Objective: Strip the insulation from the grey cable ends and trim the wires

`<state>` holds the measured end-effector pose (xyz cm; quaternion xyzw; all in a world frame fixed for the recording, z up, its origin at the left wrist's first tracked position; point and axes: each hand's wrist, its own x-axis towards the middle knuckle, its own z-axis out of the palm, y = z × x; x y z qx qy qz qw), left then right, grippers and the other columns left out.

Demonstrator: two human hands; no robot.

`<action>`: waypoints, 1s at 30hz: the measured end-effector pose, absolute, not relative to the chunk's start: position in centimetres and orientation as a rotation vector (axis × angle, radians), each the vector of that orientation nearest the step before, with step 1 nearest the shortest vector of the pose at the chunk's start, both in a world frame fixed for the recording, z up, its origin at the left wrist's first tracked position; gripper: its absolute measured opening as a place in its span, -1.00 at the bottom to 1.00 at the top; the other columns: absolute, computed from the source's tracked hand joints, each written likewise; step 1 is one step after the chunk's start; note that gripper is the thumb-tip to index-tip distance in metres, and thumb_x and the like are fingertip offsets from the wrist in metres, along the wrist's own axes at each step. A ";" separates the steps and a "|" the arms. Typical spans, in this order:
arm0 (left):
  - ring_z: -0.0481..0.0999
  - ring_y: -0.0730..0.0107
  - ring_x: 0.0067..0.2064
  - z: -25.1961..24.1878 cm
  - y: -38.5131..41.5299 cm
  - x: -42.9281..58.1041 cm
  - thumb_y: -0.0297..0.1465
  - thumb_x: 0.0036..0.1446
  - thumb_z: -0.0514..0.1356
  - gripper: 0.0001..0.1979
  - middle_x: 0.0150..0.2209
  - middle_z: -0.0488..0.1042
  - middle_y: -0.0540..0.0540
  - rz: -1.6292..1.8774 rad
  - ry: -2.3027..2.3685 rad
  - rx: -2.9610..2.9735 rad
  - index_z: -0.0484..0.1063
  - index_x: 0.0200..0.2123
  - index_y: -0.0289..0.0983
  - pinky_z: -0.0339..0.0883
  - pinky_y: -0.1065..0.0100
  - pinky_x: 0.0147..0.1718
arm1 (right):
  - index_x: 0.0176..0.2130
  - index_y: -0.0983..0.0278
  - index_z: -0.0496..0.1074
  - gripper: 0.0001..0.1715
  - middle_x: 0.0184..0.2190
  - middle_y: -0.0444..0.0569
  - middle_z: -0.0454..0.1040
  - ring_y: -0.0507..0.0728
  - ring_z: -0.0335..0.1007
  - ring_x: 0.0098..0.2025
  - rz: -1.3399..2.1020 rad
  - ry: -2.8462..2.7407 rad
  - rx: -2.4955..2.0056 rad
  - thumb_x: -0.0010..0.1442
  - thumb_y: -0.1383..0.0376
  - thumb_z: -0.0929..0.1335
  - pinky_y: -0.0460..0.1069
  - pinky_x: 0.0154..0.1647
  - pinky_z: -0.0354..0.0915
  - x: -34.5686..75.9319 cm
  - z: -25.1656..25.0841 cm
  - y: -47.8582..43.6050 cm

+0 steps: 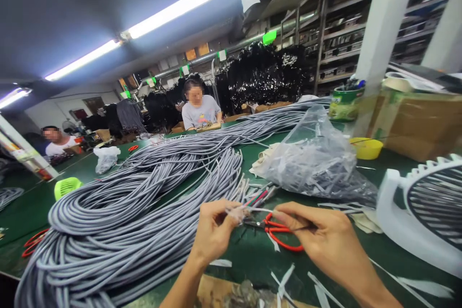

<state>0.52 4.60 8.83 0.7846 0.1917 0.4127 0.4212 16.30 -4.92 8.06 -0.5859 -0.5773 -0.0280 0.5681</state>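
My left hand (218,228) pinches a small bundle of clear plastic and wire ends (238,212) near the middle of the table. A thin white strip (260,210) runs from it to my right hand (317,231), whose thumb and finger are closed on the strip's other end. Red-handled scissors (285,238) show between the hands, next to my right fingers; whether that hand touches them I cannot tell. Long grey cables (180,202) lie in thick coils to the left, and coloured wires (258,197) stick out just behind my hands.
A clear bag of strips (310,163) lies behind my right hand, a white fan (400,221) at the right. Farther back are a cardboard box (418,125), a yellow bowl (366,148) and a green basket (67,186). A person (202,108) sits across the green table.
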 end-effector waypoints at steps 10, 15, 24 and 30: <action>0.19 0.51 -0.58 8.1 4.8 0.8 -0.21 0.12 0.10 -0.62 -0.62 0.32 -0.04 1.200 0.587 1.924 0.55 -0.39 -0.41 0.09 0.47 -0.59 | -0.52 0.21 0.50 -0.69 -0.63 -0.14 0.50 0.00 0.35 -0.67 0.032 -1.472 -1.302 0.14 0.19 0.28 -0.18 -0.68 0.25 15.3 8.5 -5.0; 0.33 0.44 -0.52 8.4 4.9 0.6 -0.37 0.14 0.08 -0.75 -0.50 0.49 -0.11 1.114 0.490 2.312 0.56 -0.28 -0.31 0.18 0.45 -0.53 | -0.51 0.20 0.49 -0.75 -0.59 -0.12 0.52 0.03 0.39 -0.65 -0.092 -1.317 -1.321 0.11 0.20 0.30 -0.15 -0.64 0.31 15.4 8.6 -5.3; 0.32 0.50 -0.57 7.6 4.5 0.7 -0.25 0.14 0.12 -0.70 -0.58 0.45 -0.08 1.216 0.403 1.832 0.55 -0.37 -0.34 0.19 0.47 -0.56 | -0.59 0.24 0.47 -0.74 -0.63 -0.10 0.51 0.04 0.39 -0.64 -0.078 -1.250 -1.373 0.03 0.29 0.27 -0.16 -0.69 0.27 15.6 8.6 -4.7; 0.05 0.68 -0.69 7.6 4.9 1.1 -0.10 0.05 0.17 -0.58 -0.65 0.37 -0.06 1.061 0.324 1.421 0.44 -0.54 -0.39 -0.14 0.56 -0.72 | -0.59 0.25 0.47 -0.76 -0.64 -0.13 0.50 0.03 0.39 -0.66 -0.030 -1.281 -1.348 0.01 0.31 0.29 -0.18 -0.70 0.26 15.6 8.4 -4.5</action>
